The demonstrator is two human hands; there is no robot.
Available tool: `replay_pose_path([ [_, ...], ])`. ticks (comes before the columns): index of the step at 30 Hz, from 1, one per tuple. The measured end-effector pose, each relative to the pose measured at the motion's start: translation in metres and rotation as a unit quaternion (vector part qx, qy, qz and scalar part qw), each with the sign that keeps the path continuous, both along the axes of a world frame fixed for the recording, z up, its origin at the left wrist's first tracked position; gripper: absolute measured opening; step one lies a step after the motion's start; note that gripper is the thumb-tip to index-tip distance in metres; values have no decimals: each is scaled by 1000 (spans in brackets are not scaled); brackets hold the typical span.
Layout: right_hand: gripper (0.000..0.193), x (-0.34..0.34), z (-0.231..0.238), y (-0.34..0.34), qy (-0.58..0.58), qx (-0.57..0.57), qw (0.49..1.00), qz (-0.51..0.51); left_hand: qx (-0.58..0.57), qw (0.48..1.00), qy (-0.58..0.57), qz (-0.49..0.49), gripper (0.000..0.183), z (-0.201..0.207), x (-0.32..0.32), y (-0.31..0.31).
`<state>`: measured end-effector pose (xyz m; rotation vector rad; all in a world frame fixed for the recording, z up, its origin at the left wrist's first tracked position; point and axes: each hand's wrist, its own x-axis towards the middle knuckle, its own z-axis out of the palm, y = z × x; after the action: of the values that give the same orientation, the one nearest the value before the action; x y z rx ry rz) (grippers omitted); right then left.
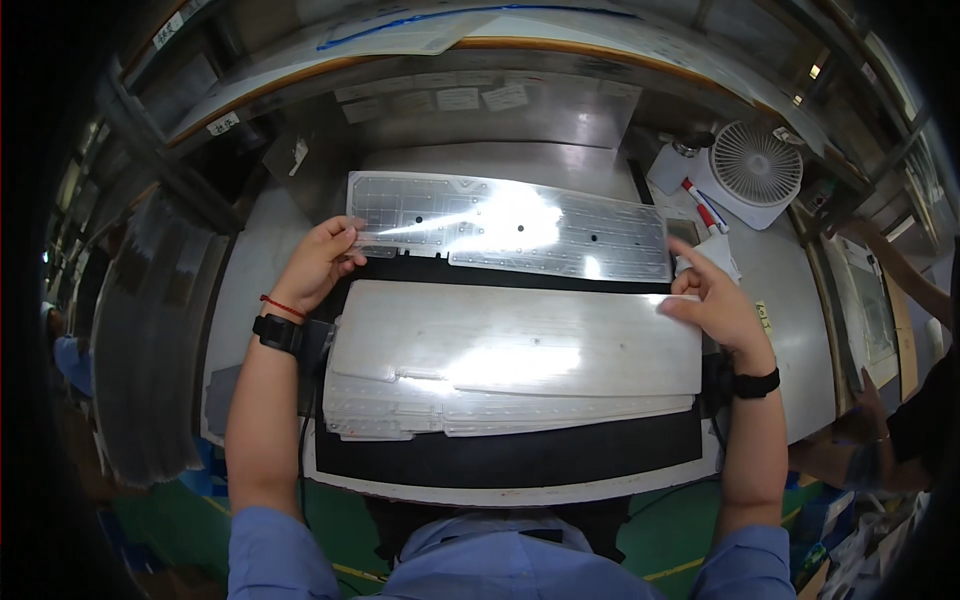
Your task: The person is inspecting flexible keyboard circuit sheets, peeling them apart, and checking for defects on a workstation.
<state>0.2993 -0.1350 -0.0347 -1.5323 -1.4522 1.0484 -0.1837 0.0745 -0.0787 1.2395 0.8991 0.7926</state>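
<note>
Both hands hold thin clear sheets over a black mat at a steel workbench.

Nearest the person, a black mat lies along the bench's front edge, and on it sits a stack of translucent sheets, the top one broad and milky. Right hand pinches the upper right corner of that top sheet between thumb and fingers, a black band at the wrist. Left hand, with a black watch and a red cord at the wrist, grips the left end of a shiny clear panel lying just beyond the stack, fingers closed on its edge. Farther back on the right of the steel workbench stand a small white fan and a red and a blue marker. Another person's arm shows at the far right.
</note>
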Motion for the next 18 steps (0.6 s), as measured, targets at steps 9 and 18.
replay_pose_path([
  [9, 15, -1, -1, 1, -109, 47, 993, 4, 1, 1000, -3, 1, 22, 3, 1, -2],
  [18, 11, -1, -5, 1, -42, 93, 993, -54, -16, 996, -65, 52, 45, 16, 14, -13],
])
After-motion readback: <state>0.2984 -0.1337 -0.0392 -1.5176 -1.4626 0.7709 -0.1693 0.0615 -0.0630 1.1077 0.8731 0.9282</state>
